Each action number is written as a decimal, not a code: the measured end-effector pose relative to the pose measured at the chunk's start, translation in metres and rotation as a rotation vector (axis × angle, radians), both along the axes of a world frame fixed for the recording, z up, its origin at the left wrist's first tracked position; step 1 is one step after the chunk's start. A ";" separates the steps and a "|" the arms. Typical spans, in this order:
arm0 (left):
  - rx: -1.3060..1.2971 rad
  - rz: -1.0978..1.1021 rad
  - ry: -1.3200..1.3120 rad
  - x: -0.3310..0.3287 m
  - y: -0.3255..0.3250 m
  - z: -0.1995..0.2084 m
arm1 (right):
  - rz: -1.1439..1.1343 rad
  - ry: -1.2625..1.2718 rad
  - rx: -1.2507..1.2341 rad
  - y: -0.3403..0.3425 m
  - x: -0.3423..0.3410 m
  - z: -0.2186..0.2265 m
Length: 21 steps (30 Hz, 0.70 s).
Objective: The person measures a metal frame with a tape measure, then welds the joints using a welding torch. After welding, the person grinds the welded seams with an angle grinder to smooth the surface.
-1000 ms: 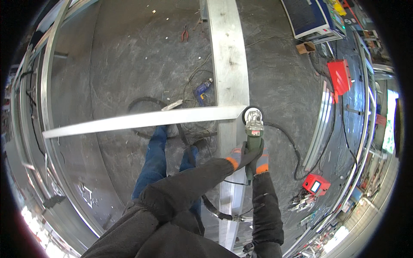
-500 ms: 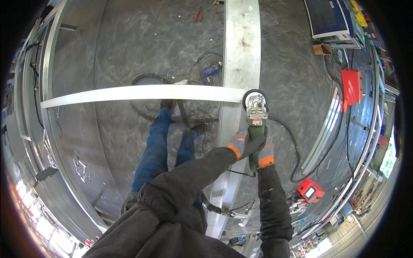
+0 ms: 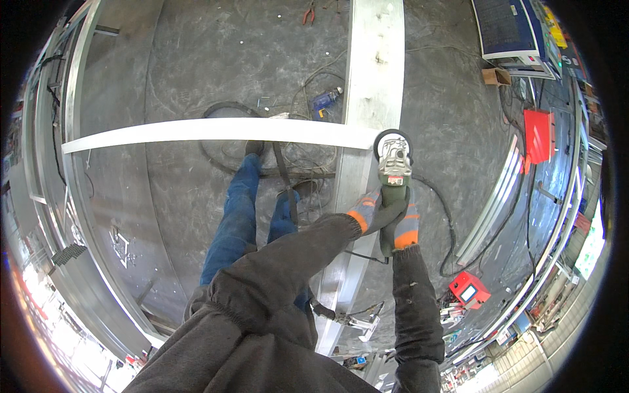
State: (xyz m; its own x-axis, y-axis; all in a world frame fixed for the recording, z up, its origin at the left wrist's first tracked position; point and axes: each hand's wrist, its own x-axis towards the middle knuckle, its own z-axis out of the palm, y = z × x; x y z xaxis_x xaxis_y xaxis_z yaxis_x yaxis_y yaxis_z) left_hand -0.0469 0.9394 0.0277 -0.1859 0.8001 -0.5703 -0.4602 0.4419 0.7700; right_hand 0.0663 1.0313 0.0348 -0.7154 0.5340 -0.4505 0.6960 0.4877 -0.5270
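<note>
Both my gloved hands are closed around an angle grinder with a silver head and dark green body. My left hand wraps the body from the left, and my right hand grips it from the right, further back. The grinder's round disc sits at the right end of a white metal bar. That bar runs left across a wide metal beam. Whether the disc touches the metal cannot be made out.
A blue drill and a coiled dark hose lie on the floor. Red pliers are farther off. On the right are metal strips, a red box-shaped device and a blue-and-white machine. A clamp lies near the beam.
The view has shifted slightly, so the beam and drill appear a little farther right. My hands keep the same hold on the grinder, its disc still at the bar's end.
</note>
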 end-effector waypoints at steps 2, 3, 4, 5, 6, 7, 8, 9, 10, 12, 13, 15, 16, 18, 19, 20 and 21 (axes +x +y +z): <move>0.044 0.059 -0.053 0.002 0.000 -0.002 | -0.096 0.053 -0.114 0.000 0.005 -0.007; 0.067 0.058 0.041 0.003 -0.001 -0.004 | -0.119 0.085 -0.135 -0.001 0.007 -0.010; 0.032 -0.005 0.116 0.004 0.000 -0.005 | -0.125 0.072 -0.104 -0.002 0.008 -0.014; 0.016 -0.043 0.200 0.004 0.000 -0.007 | -0.130 0.061 -0.072 -0.003 0.009 -0.017; 0.018 -0.038 0.134 0.004 0.000 -0.007 | -0.142 0.011 -0.084 -0.003 0.010 -0.018; 0.038 -0.010 0.077 0.004 0.000 -0.008 | -0.200 0.118 -0.161 -0.004 0.008 -0.018; 0.038 0.014 0.024 0.004 0.001 -0.008 | -0.265 0.185 -0.281 -0.004 0.008 -0.016; 0.056 0.023 0.020 0.003 0.001 -0.008 | -0.292 0.289 -0.366 -0.004 0.006 -0.013; 0.058 0.032 0.018 0.002 0.002 -0.007 | -0.239 0.207 -0.293 -0.003 0.004 -0.009; 0.031 0.002 0.012 0.001 0.002 -0.006 | -0.067 0.108 -0.050 -0.003 0.000 0.000; 0.000 -0.039 0.008 0.000 0.002 -0.004 | -0.071 0.090 -0.064 -0.003 -0.001 0.004; -0.001 -0.027 -0.025 0.000 0.002 -0.002 | -0.076 0.003 0.002 -0.004 -0.004 0.011; 0.029 0.025 -0.055 0.000 0.001 -0.001 | -0.159 0.121 -0.115 -0.005 -0.006 0.012; 0.037 0.033 0.001 0.000 0.000 -0.001 | -0.214 0.271 -0.238 -0.006 -0.006 0.012; 0.017 -0.008 0.088 0.001 0.000 -0.002 | -0.288 0.235 -0.295 -0.007 -0.006 0.010; -0.005 -0.049 0.170 0.002 -0.001 -0.003 | -0.329 0.215 -0.323 -0.006 -0.005 0.008; 0.004 -0.058 0.122 0.002 -0.002 -0.004 | -0.348 0.173 -0.307 -0.006 -0.004 0.006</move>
State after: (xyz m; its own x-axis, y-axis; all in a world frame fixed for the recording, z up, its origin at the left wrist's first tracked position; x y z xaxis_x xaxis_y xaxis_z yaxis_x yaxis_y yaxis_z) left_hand -0.0447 0.9375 0.0239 -0.2073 0.8137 -0.5431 -0.3370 0.4617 0.8205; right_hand 0.0619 1.0252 0.0412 -0.5965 0.6159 -0.5146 0.6795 0.0465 -0.7322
